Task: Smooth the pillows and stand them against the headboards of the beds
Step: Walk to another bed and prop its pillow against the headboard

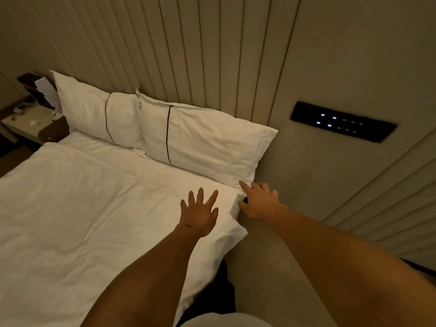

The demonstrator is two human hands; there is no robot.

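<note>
**Two pillows up, hands at the bed corner**

Ribbed panelling forms the headboard (193,55) behind a white-made bed (70,197); two pillows already lean upright against it, the far pillow (94,112) beside a nightstand (26,125), the near pillow (203,142) at the bed's right-hand end; a dark switch panel (343,121) glows on the wall further right.

Both hands are empty as far as I can see; the left hand (200,212) is spread, fingers splayed, flat over the duvet corner (226,232); the right hand (258,201) is loosely open at the mattress edge, forefinger reaching toward the near pillow's lower corner, thumb tucked by the sheet fold, whether pinching it I cannot tell.

Likely step: tidying the near pillow's base. To do it well, press the loose corner in against the headboard while the left palm steadies the bedding; stroke outward from the black piping stripe (168,133) to chase creases to the edge; avoid tipping the pillow forward.
</note>
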